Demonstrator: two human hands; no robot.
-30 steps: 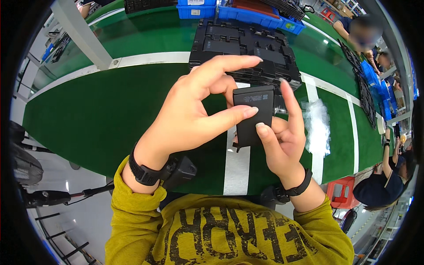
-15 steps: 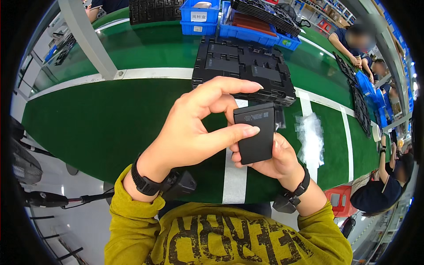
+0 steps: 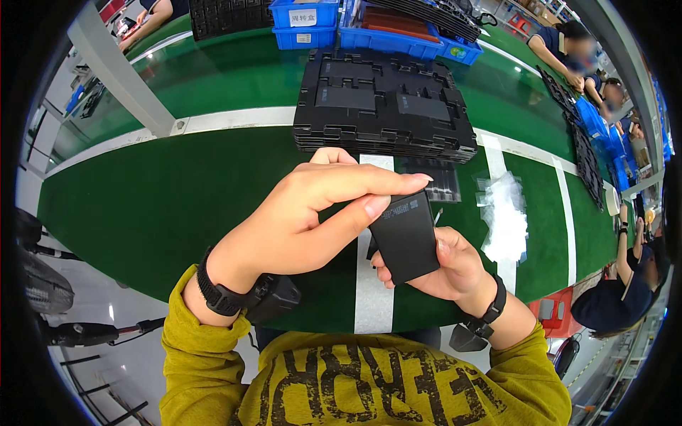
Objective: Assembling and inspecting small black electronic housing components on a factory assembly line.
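Note:
A flat black rectangular pack [image 3: 406, 241], like a battery, is tilted in front of me, with small pale print near its top edge. My right hand [image 3: 455, 264] grips its lower part, the thumb on the right edge and fingertips showing at the left. My left hand [image 3: 305, 213] pinches the pack's top end between thumb and forefinger; its other fingers are partly hidden. A small dark piece shows beside the pack's left edge, too hidden to name. Just beyond the hands lies a stack of black moulded trays [image 3: 383, 106], its top one holding similar flat black packs.
Clear plastic film pieces [image 3: 506, 216] lie to the right on the green table mat [image 3: 192, 206]. Clear strips [image 3: 442, 181] sit before the trays. Blue bins [image 3: 305, 25] stand at the back. A metal post [image 3: 121, 78] rises at the left. Co-workers sit along the right.
My left thumb and forefinger have closed onto the pack's top end, where they were apart before. The pack has come slightly lower and tilted more. The whole view has shifted a little.

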